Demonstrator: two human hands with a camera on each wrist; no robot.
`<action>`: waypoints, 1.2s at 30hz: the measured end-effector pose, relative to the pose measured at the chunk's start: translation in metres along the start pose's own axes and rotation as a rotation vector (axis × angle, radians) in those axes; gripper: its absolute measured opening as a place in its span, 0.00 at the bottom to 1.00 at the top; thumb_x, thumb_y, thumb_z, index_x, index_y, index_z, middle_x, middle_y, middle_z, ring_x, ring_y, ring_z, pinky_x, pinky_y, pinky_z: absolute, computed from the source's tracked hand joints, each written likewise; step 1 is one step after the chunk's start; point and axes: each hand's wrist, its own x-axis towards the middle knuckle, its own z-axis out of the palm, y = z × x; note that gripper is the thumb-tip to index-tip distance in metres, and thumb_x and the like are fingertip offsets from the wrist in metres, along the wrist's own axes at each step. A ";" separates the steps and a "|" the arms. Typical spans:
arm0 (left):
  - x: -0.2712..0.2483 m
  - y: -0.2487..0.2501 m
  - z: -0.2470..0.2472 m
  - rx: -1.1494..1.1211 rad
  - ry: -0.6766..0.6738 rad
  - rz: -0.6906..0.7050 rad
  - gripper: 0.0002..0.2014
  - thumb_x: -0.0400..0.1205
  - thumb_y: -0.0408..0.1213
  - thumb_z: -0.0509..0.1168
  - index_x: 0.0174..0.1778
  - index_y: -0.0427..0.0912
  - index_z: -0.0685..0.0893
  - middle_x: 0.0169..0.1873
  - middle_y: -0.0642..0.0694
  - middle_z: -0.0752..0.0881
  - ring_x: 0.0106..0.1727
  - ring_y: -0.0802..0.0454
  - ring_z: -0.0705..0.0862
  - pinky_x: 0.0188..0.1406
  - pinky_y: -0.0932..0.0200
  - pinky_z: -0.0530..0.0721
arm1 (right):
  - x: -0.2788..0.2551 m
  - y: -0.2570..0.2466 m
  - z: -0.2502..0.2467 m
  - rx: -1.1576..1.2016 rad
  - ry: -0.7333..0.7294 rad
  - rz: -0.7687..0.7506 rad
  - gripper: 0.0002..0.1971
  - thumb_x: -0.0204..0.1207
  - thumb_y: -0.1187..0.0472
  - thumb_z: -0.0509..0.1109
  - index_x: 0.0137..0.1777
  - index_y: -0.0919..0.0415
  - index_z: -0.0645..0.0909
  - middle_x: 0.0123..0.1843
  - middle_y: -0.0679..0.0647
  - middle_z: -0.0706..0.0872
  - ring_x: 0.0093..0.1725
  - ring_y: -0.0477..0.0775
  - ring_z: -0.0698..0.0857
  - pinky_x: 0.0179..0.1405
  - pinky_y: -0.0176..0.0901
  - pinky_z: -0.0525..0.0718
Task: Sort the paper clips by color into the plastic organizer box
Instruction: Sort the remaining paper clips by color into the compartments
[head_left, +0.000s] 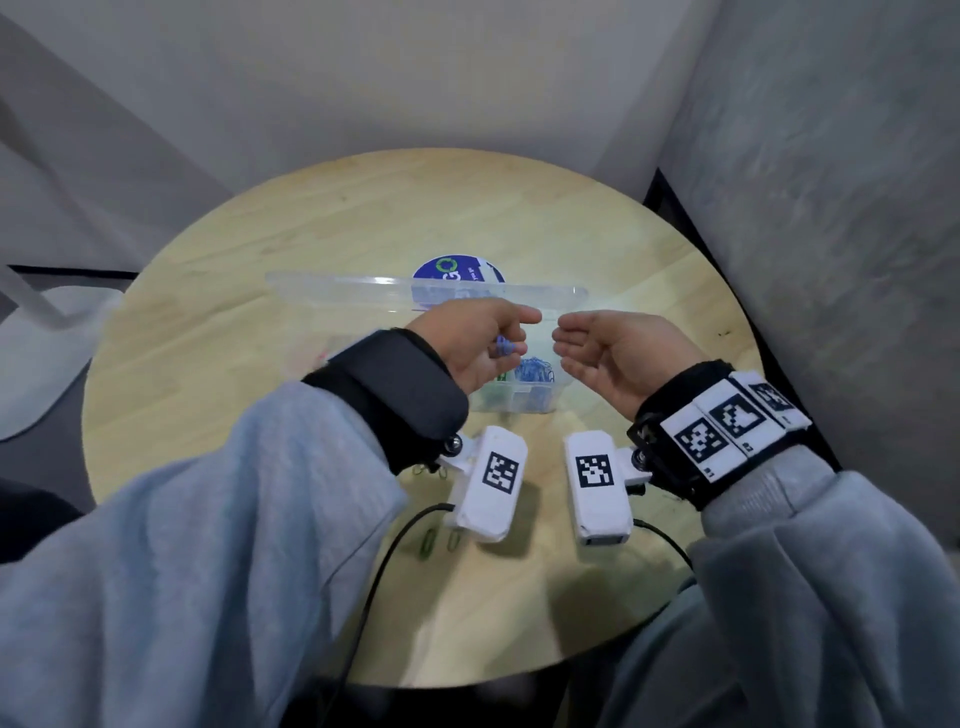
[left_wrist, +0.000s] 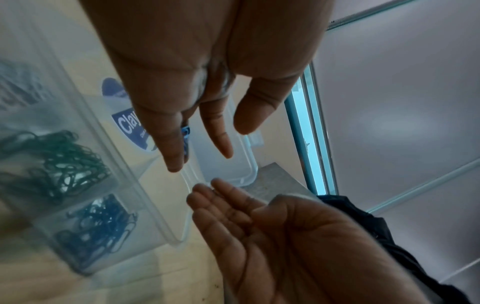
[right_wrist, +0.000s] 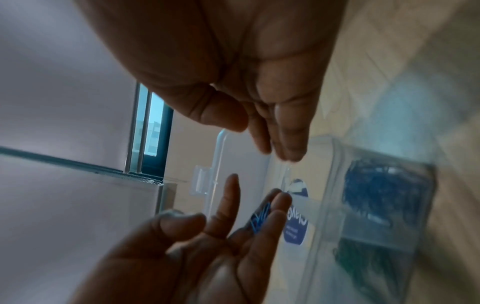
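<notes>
**Inspector A:** A few blue paper clips (head_left: 503, 347) are seen cradled among the half-curled fingers (right_wrist: 272, 222) of the left hand (head_left: 475, 345), held above the clear plastic organizer box (head_left: 524, 402). Is the box's content noted?

**Inspector B:** It is. A heap of blue clips (left_wrist: 98, 230) is observed in one compartment at the box's near end, and a heap of green clips (left_wrist: 54, 164) in the compartment next to it. A further compartment is visible beyond, but its contents are too blurred to be named. The hinged lid (head_left: 426, 291) is stood open on the far side.

**Inspector A:** And the right hand (head_left: 615, 356)?

**Inspector B:** It is held palm up just beside the left, fingertips nearly meeting it, with its fingers (left_wrist: 215, 207) relaxed and lightly bent. Nothing is seen in its palm.

**Inspector A:** Loose items on the table (head_left: 322, 218)?

**Inspector B:** Several green clips (head_left: 439, 540) are recorded lying on the wood near the front edge, between the forearms, and more (head_left: 431, 470) under the left wrist unit. A round blue-and-white label (head_left: 457, 273) is seen flat on the table behind the lid. Grey sleeves (head_left: 208, 545), black wrist straps and white tagged camera units (head_left: 597, 483) are worn on both arms, with black cables (head_left: 384, 561) trailing toward the near edge.
</notes>
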 end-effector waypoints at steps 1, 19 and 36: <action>0.002 0.000 0.005 0.018 0.002 0.014 0.12 0.82 0.27 0.55 0.38 0.40 0.81 0.35 0.45 0.73 0.36 0.55 0.73 0.38 0.67 0.75 | -0.002 -0.001 -0.002 -0.095 -0.026 0.001 0.14 0.80 0.74 0.53 0.58 0.72 0.79 0.54 0.67 0.84 0.54 0.59 0.84 0.53 0.40 0.82; -0.050 -0.047 -0.088 1.401 0.115 -0.109 0.13 0.73 0.48 0.71 0.52 0.52 0.81 0.46 0.52 0.80 0.48 0.51 0.79 0.50 0.60 0.76 | -0.018 0.053 0.036 -1.526 -0.322 -0.057 0.06 0.73 0.58 0.68 0.37 0.57 0.78 0.37 0.52 0.82 0.37 0.53 0.82 0.37 0.41 0.81; -0.016 -0.066 -0.056 1.556 0.111 -0.073 0.16 0.74 0.46 0.68 0.26 0.44 0.71 0.26 0.48 0.74 0.32 0.49 0.76 0.23 0.60 0.68 | 0.000 0.075 0.054 -1.727 -0.252 -0.033 0.06 0.71 0.63 0.69 0.45 0.63 0.84 0.44 0.56 0.85 0.46 0.58 0.85 0.45 0.43 0.84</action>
